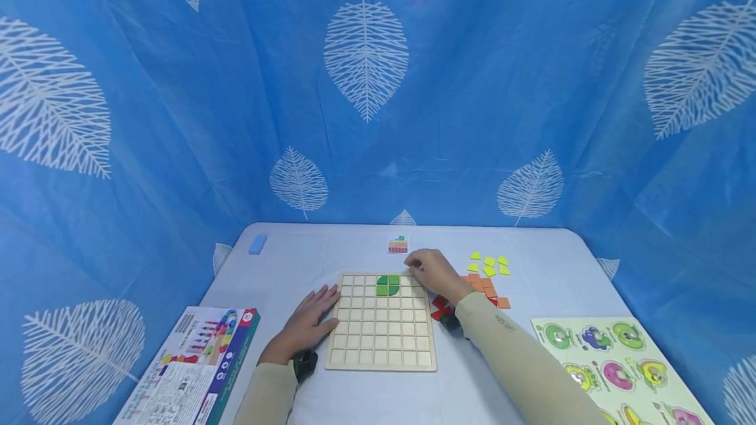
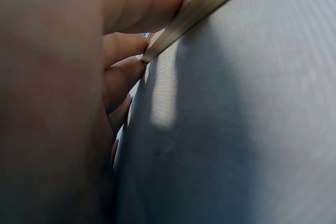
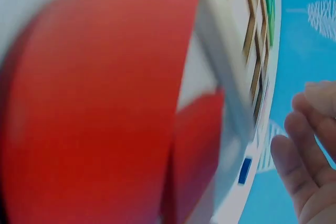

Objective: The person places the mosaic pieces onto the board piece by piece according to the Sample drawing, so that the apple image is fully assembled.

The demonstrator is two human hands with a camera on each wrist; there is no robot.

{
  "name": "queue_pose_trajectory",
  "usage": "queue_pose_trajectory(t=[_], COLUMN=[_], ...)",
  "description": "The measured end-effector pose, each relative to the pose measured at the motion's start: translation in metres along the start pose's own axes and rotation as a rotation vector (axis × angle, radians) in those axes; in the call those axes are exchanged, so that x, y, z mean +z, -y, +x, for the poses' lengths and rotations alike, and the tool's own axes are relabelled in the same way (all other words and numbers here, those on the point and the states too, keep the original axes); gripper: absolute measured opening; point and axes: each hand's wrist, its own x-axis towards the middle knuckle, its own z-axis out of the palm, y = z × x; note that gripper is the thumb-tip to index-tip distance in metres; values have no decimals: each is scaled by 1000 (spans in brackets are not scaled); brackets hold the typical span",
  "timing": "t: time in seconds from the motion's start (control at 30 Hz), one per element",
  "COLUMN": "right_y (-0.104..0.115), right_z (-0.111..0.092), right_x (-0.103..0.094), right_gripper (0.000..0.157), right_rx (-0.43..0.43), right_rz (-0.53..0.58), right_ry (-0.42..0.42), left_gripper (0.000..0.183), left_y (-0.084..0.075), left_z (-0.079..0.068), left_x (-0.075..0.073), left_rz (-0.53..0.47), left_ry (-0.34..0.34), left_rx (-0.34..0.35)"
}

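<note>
Red pieces (image 3: 100, 98) are waiting, four green pieces (image 1: 388, 285) sitting on the board (image 1: 380, 326); left hand (image 1: 310, 317) lying spread, right hand (image 1: 436, 274) holding what, can't tell.

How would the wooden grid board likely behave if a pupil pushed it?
The wooden grid board looks stiff, its edges straight. Lying broad and flat, it would probably slide rather than tip. The green tiles set in its squares would likely travel along.
</note>
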Motion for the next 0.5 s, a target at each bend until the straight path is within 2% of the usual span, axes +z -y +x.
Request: queue_pose_trajectory(t=[0.23,0.4,0.5], right_y=[-24,-34,-36], right_z=[4,5,6], right_x=[-13,-17,-18], right_gripper=[24,27,27], right_rx=[105,210,232], right_rz=[-56,-44,-41], right_ry=[-28,13,32], left_gripper=[62,63,62], left_y=[1,1,1], left_z=[0,1,2], left_x=[0,1,2], left_rz=[6,7,12], left_ry=[-8,3,6], left_rx=[-9,-17,-17])
